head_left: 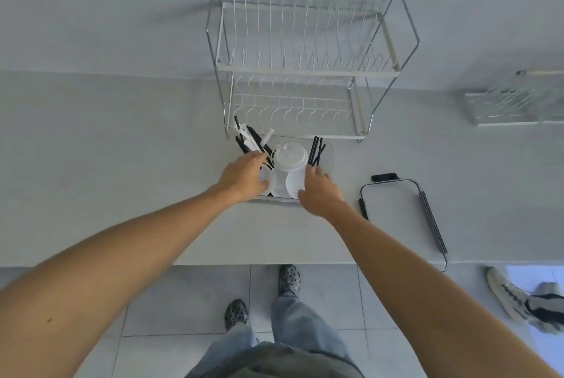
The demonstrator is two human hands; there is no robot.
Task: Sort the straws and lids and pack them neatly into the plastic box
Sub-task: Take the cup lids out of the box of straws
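A clear plastic box (329, 154) stands on the white counter in front of the dish rack. White cup lids (289, 157) lie stacked in its middle, with more lids below them. My left hand (244, 175) is over the box's left side, fingers curled round a mixed bundle of black and white straws (250, 139) that sticks out toward the rack. My right hand (320, 191) is over the right side, fingertips at the lower ends of a few black straws (316, 150); its thumb touches a flat white lid (294, 185).
A two-tier wire dish rack (305, 72) stands just behind the box. To the right lies the box's clear lid with black clips (396, 209). A second rack (515, 102) sits far right. The counter edge runs below my forearms; another person's shoes (525, 301) are at the lower right.
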